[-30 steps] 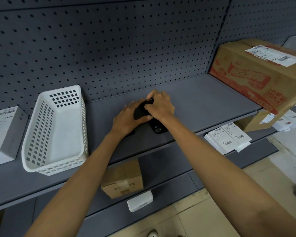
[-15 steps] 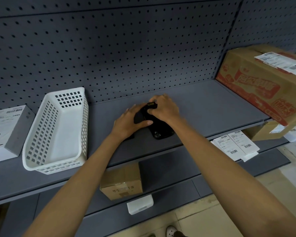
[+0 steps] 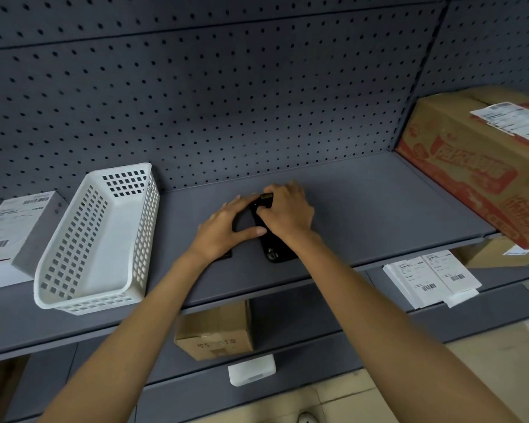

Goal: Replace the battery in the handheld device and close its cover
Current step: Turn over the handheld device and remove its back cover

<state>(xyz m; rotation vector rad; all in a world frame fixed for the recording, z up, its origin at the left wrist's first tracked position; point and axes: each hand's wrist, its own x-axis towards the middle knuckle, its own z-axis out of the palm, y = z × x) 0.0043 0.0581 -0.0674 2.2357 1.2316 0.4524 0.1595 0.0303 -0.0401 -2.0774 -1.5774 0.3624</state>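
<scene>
Since the earlier frame, both hands have crept slightly toward the far end of the handheld device [image 3: 277, 250]; the device itself has not moved on the shelf [image 3: 379, 209].

Item: handheld device, black, slim, lying flat at mid-shelf, long axis running near to far. Near end exposed; far end covered by the hands.

Left hand [image 3: 223, 230]: palm down on the device's left side, fingers curled over the edge, thumb stretched right across its body, bracing it.

Right hand [image 3: 287, 210]: fingers pressed together and curled over the far end, pinching a small dark part with a yellowish mark [image 3: 266, 197]. Whether that is the battery or the cover cannot be told.

Handling, as judged: light, rigid, smooth-cased, likely to slide on the painted shelf unless pinned. Best held by its long side edges, with pressure kept even over the far-end compartment.

Neighbours: white basket [image 3: 95, 239] well to the left, printed carton [image 3: 477, 166] far right.
</scene>
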